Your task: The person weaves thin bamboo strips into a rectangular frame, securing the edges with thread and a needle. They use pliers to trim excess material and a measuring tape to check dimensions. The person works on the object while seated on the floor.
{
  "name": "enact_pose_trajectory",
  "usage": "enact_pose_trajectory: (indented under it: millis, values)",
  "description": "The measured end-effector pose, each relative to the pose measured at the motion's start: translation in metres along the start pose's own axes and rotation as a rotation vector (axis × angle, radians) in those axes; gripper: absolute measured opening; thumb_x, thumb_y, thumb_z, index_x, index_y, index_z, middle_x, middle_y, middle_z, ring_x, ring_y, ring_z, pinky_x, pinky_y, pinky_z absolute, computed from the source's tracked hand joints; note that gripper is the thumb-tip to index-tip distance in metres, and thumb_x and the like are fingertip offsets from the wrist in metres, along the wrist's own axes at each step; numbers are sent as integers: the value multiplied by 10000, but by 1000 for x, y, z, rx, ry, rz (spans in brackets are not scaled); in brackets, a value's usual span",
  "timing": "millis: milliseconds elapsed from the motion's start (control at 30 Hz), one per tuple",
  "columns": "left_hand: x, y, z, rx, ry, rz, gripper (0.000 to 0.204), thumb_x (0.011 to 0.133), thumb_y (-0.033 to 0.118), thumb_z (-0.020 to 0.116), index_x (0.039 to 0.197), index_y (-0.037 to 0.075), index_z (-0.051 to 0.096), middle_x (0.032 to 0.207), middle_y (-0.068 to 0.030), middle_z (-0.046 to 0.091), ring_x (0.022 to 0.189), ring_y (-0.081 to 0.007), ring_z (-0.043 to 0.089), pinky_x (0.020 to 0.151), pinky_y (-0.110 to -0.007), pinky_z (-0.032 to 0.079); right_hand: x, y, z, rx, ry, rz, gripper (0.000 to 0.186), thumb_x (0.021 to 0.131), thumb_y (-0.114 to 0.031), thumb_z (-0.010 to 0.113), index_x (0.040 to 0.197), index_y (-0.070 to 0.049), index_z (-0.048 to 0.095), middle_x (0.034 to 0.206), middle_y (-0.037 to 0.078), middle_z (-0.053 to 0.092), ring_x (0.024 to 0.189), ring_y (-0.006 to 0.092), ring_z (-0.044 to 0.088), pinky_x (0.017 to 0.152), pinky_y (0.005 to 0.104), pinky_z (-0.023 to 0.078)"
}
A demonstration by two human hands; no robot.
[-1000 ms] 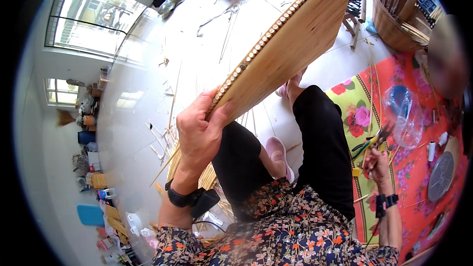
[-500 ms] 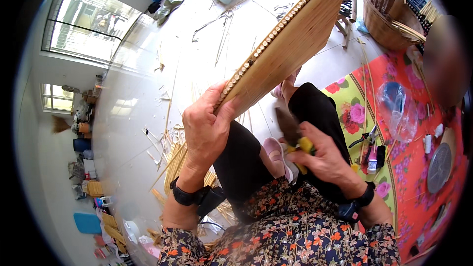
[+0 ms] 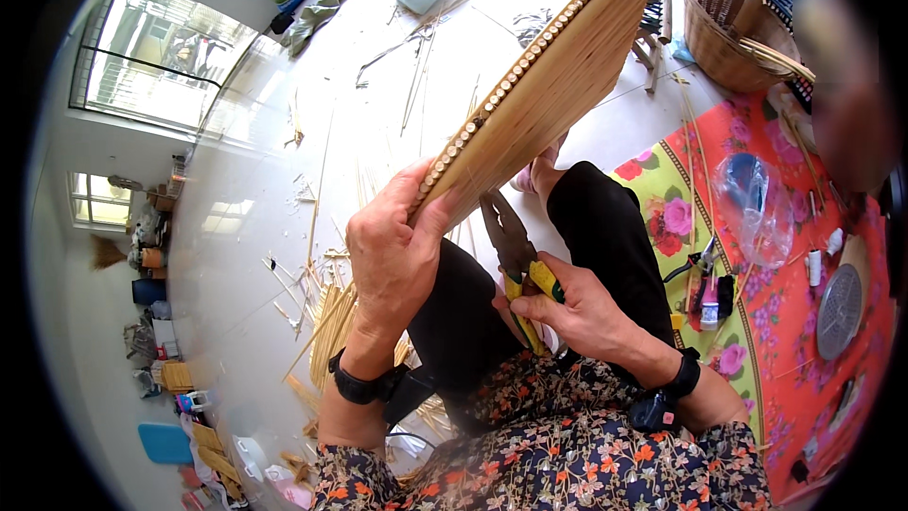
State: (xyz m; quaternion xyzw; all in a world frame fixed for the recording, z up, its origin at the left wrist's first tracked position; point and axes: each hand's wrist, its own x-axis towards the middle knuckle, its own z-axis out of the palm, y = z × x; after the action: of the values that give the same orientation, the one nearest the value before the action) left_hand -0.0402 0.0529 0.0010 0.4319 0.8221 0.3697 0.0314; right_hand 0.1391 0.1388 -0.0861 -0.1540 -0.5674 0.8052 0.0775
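"Fingers of the right hand [image 3: 596, 317]: gripping what?"

"Wrapped around yellow-handled pliers [image 3: 512, 244], nose pointing far and slightly left, jaws seemingly parted a little."

"And the left hand [image 3: 392, 251]?"

"Pinching the near left corner of a bamboo panel [image 3: 558, 99], thumb across the flat face, fingertips hidden behind."

"Panel's direction from the pliers?"

"Just beyond, on the far side; long axis slanting from near left to far right. Left hand nearer, in full contact; pliers' nose close to the lower edge, touch impossible to confirm."

"Farther out?"

"Loose strips [image 3: 331, 312] left, flowered cloth [image 3: 790, 345] right, wicker basket [image 3: 736, 64] far right."
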Motion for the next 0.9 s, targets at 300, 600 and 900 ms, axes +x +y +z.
enact_pose_trajectory:
  millis: [300,600,900]
  values:
    - [-1,-5,1,-25,22,22,295,886,79,669,1165,-17,662,929,-195,727,851,-270,734,740,-331,558,5,-7,-4,-158,-23,6,293,963,-135,630,1197,23,550,994,58,668,946,110,644,839,258,500]
    - [-1,-5,2,-36,37,35,286,886,98,685,1149,-13,669,914,-193,724,834,-263,735,722,-331,557,5,-14,2,-222,45,-19,235,943,-130,650,1115,12,576,937,63,677,902,106,630,805,267,496]
    - [-4,3,2,-41,6,-9,316,905,108,694,1188,-26,653,932,-119,737,839,-150,686,746,-284,539,8,-23,9,-174,77,-49,249,945,-161,632,1087,28,557,816,94,657,771,151,648,700,294,513]
